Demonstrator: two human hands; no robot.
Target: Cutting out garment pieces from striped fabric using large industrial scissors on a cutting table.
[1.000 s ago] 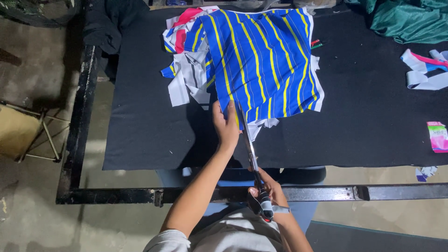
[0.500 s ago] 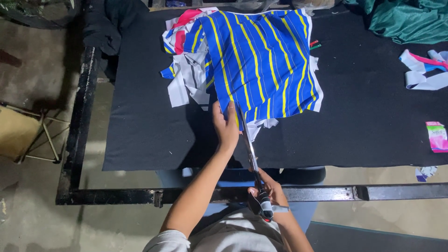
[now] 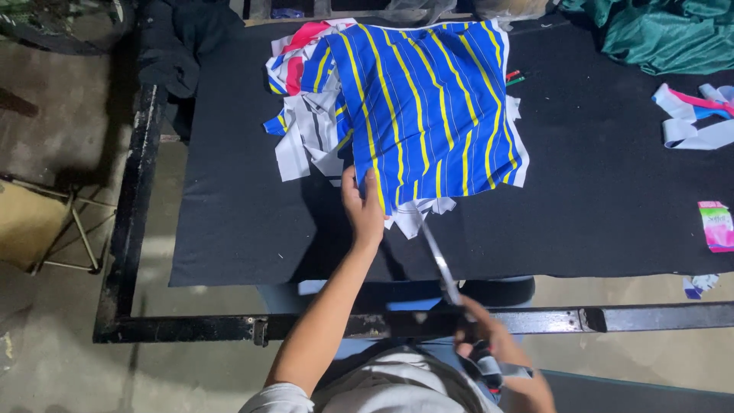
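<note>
**Clerk:** Nearest the camera first. What is listed?

**Checker:** One right hand (image 3: 489, 340), low in the view, fingers closed round the handles of one pair of scissors (image 3: 442, 264). The long blades point up and away, tips reaching the near edge of the fabric stack. Whether the blades are parted I cannot tell.

**Clerk:** The other hand?

**Checker:** One left hand (image 3: 363, 208), flat, fingers held together, pressing on the near left corner of the blue cloth (image 3: 428, 99) — just beside the scissor tips.

**Clerk:** Describe the cloth.

**Checker:** One piece, blue with yellow stripes and thin white lines, lying topmost on a stack at the far middle of the table (image 3: 229, 229), which has a black cover. Under it, white and grey layers (image 3: 306, 141) stick out at the left and along the near edge; one red patch (image 3: 306, 34) shows at the far left corner.

**Clerk:** Any containers?

**Checker:** No box or bin to list; everything lies loose on the table.

**Clerk:** Loose items, then.

**Checker:** At the right edge — one small pink and green packet (image 3: 717, 226). Farther back, a cluster of white, pink and blue strips (image 3: 696, 118). Beside the stack's far right, two small markers, one red and one green (image 3: 514, 76). Far right corner: one heap of green fabric (image 3: 657, 34). Far left corner: one dark bundle of cloth (image 3: 172, 46).

**Clerk:** Off the table?

**Checker:** One black metal frame (image 3: 130, 199) around it.
</note>
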